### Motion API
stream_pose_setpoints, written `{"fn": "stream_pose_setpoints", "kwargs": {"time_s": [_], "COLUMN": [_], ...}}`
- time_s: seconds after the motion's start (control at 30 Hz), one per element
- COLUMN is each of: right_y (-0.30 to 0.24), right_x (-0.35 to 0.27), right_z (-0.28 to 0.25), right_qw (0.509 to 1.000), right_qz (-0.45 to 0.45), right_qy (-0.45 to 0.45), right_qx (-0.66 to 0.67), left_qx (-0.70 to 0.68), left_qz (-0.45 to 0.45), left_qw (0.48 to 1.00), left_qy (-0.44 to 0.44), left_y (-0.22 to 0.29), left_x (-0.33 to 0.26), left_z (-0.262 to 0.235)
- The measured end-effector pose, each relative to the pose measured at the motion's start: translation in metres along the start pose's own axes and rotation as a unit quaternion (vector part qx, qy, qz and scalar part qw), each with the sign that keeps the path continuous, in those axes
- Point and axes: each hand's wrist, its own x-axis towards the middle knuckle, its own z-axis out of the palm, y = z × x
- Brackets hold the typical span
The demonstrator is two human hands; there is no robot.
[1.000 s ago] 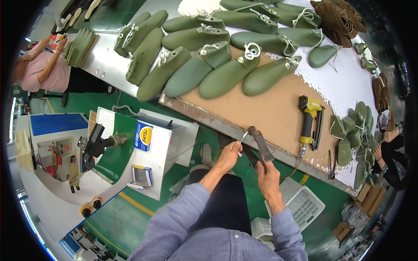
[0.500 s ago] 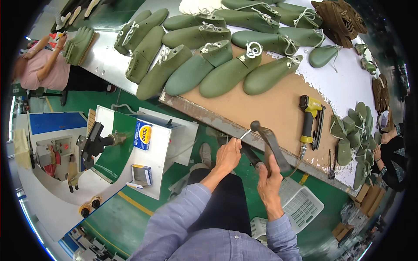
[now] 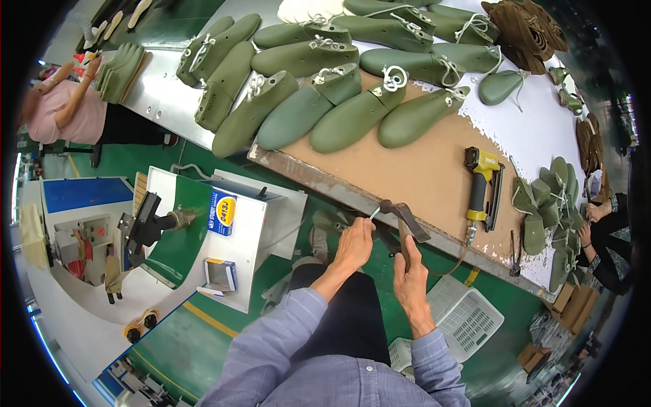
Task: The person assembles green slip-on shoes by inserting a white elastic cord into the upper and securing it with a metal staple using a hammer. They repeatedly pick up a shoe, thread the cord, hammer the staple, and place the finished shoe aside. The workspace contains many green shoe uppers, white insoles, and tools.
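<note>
My left hand (image 3: 355,243) is closed round a thin pale tool or cord (image 3: 375,213); its exact kind is too small to tell. Its tip meets the near end of a dark brown curved piece (image 3: 411,224), which looks like a leather shoe upper. Below this piece, my right hand (image 3: 411,285) grips it between thumb and fingers. Both hands are over the floor, just in front of the workbench edge (image 3: 325,182). Closest on the bench are green shoe lasts (image 3: 422,122) with white cords, and a yellow and black air stapler (image 3: 483,183) lying to the right.
Brown uppers (image 3: 522,30) are heaped at the far right, with more green lasts (image 3: 553,197) nearer. A co-worker's hands (image 3: 590,224) are beside these. At left stands a white machine (image 3: 237,281) bearing small boxes. White plastic baskets (image 3: 475,325) sit on the floor. Another person (image 3: 68,108) works far left.
The brown piece has turned and tilted between my hands, its near end moving left and down. My right hand has shifted slightly left; my left hand has moved little.
</note>
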Motion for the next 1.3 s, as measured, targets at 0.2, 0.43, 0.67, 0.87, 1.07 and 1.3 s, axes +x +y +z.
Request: {"fn": "stream_pose_setpoints", "kwargs": {"time_s": [0.2, 0.43, 0.67, 0.87, 1.07, 1.3], "right_y": [-0.012, -0.029, -0.051, -0.027, -0.033, -0.031], "right_x": [0.002, -0.003, 0.016, 0.008, 0.014, 0.012], "right_z": [-0.014, -0.022, -0.021, -0.003, -0.013, -0.009], "right_qw": [1.000, 1.000, 0.999, 0.996, 0.999, 0.992], "right_qz": [0.004, -0.002, -0.039, -0.032, -0.011, -0.039], "right_qy": [0.004, -0.007, 0.027, -0.007, 0.020, -0.027], "right_qx": [0.006, -0.011, -0.004, -0.080, -0.036, -0.119], "left_qx": [0.116, 0.166, 0.185, 0.179, 0.149, 0.127], "left_qz": [0.114, 0.223, 0.219, 0.196, 0.132, 0.046], "left_qw": [0.984, 0.948, 0.943, 0.952, 0.974, 0.990], "left_qy": [0.077, 0.153, 0.168, 0.152, 0.110, 0.044], "left_y": [-0.002, -0.007, -0.004, -0.003, -0.003, 0.007], "left_x": [-0.001, 0.005, 0.007, 0.002, 0.000, -0.003], "left_z": [-0.005, -0.003, -0.008, -0.006, -0.008, -0.009]}}
